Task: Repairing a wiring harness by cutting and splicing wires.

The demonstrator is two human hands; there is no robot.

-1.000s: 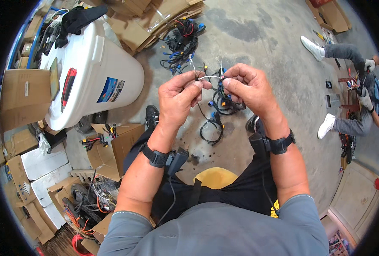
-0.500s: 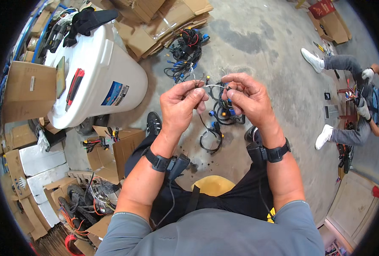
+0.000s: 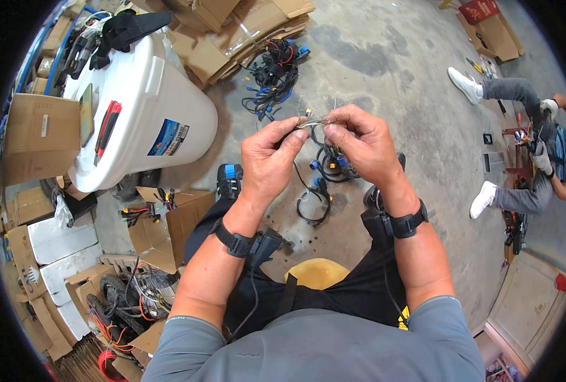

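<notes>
Thin pale and dark wires (image 3: 310, 123) stretch across the small gap between my two hands. My left hand (image 3: 271, 156) pinches one end between thumb and forefinger. On the other side my right hand (image 3: 362, 141) pinches the wires the same way, with fine strands sticking up near its fingertips. A dark cable hangs from beneath my left hand toward a black cable loop (image 3: 314, 216) on the floor. Beyond and below my fingers lie black cables with blue connectors (image 3: 331, 163), partly hidden by my right hand. The exact joint of the wires is too small to make out.
A tangled cable pile (image 3: 278, 75) lies ahead, beside flattened cardboard (image 3: 238, 48). At left stands a white tub (image 3: 184, 108) with a red-black tool (image 3: 108, 130) on its lid. A co-worker's gloved hand (image 3: 541, 159) is at far right. A yellow seat (image 3: 318, 274) shows between my legs.
My hands have come closer together, the right one shifting left, so the wire span between them is shorter. A blue piece now shows at my left shoe.
</notes>
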